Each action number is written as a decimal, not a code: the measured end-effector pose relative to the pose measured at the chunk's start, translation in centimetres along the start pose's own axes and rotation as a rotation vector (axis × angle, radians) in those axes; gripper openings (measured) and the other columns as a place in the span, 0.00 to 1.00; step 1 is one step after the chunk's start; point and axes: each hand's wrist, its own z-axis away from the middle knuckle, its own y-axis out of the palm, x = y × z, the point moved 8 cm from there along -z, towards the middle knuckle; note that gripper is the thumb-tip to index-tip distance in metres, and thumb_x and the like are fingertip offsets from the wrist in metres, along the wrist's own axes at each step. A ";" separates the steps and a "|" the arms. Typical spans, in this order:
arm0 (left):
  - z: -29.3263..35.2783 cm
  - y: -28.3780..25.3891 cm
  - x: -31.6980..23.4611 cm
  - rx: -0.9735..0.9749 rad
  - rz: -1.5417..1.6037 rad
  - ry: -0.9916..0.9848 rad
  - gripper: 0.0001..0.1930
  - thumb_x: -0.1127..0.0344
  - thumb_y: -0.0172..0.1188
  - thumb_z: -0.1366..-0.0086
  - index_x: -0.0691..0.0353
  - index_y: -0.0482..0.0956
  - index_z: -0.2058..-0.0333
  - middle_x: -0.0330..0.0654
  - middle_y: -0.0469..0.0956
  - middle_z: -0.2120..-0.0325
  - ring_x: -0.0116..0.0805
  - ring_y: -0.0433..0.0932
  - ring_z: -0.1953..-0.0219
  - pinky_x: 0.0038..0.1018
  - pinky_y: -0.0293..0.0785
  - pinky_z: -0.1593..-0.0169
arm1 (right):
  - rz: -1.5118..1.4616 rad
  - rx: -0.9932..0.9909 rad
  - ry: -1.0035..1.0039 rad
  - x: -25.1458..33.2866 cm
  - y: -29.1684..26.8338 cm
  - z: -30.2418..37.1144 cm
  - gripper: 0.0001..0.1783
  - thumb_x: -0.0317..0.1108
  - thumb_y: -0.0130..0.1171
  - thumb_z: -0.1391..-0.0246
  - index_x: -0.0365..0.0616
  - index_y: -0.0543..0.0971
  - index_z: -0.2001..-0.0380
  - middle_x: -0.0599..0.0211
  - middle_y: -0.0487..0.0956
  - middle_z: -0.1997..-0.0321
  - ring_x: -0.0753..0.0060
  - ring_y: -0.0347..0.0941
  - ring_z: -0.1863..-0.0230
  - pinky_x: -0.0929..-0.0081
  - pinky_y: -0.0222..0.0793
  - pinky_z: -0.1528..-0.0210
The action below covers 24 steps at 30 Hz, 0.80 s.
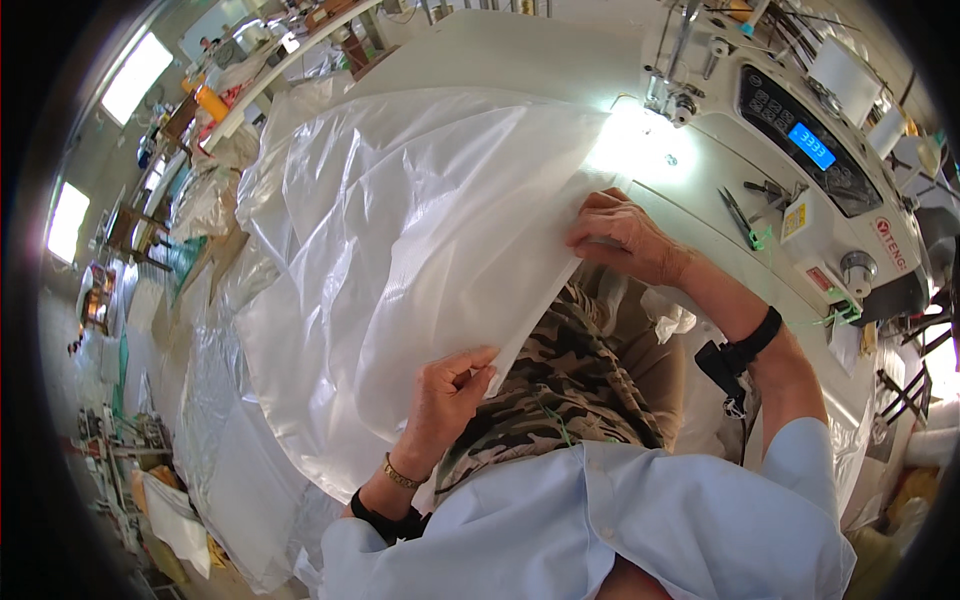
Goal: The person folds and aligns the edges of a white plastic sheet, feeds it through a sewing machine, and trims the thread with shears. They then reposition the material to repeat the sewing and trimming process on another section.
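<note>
Translucent white plastic sheet [400,250], glossy with pale grey creases. Sewing machine [800,190] cream-white, dark control panel with blue lit display [811,146]. Sleeves [620,530] light blue. Trousers [570,380] camouflage, brown, tan and black. Wrist straps [757,335] black; bracelet [401,476] gold. Bench [520,50] off-white. Green thread [762,238] on the machine.

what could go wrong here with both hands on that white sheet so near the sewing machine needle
1. The right hand presses the white sheet close to the needle; feeding further could bring fingers under it.
2. The left hand only pinches the edge, so the slippery sheet may slide and skew the seam.
3. Much of the sheet drapes off the sewing machine table; its weight might drag it off line.
</note>
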 end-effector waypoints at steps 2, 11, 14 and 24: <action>0.5 0.3 1.6 0.032 0.203 -0.238 0.11 0.77 0.58 0.36 0.68 0.81 0.55 0.36 0.79 0.71 0.14 0.67 0.83 0.15 0.61 0.81 | -0.039 0.004 0.016 -0.2 0.1 -0.2 0.08 0.33 0.62 0.47 0.46 0.77 0.64 0.66 0.76 0.66 0.61 0.72 0.59 0.65 0.61 0.45; 0.3 0.2 -1.9 0.000 0.137 0.150 0.21 0.84 0.51 0.38 0.64 0.77 0.47 0.36 0.73 0.70 0.18 0.69 0.81 0.16 0.67 0.77 | 0.079 -0.014 0.083 2.0 1.4 -1.4 0.05 0.27 0.59 0.47 0.42 0.72 0.69 0.64 0.74 0.69 0.58 0.72 0.62 0.63 0.63 0.50; 0.3 0.4 -2.5 -0.035 0.026 0.250 0.21 0.82 0.55 0.41 0.63 0.77 0.47 0.39 0.70 0.73 0.25 0.67 0.79 0.21 0.66 0.74 | 0.162 0.017 0.086 4.1 3.3 -1.7 0.07 0.28 0.59 0.48 0.42 0.72 0.67 0.63 0.74 0.69 0.56 0.72 0.61 0.62 0.63 0.50; -0.8 0.5 -1.9 -0.180 -0.069 0.236 0.18 0.75 0.68 0.45 0.65 0.80 0.54 0.41 0.71 0.75 0.25 0.66 0.82 0.22 0.65 0.76 | 0.210 0.101 -0.033 7.9 5.6 -2.0 0.12 0.41 0.63 0.49 0.47 0.75 0.66 0.68 0.73 0.63 0.63 0.69 0.53 0.58 0.59 0.41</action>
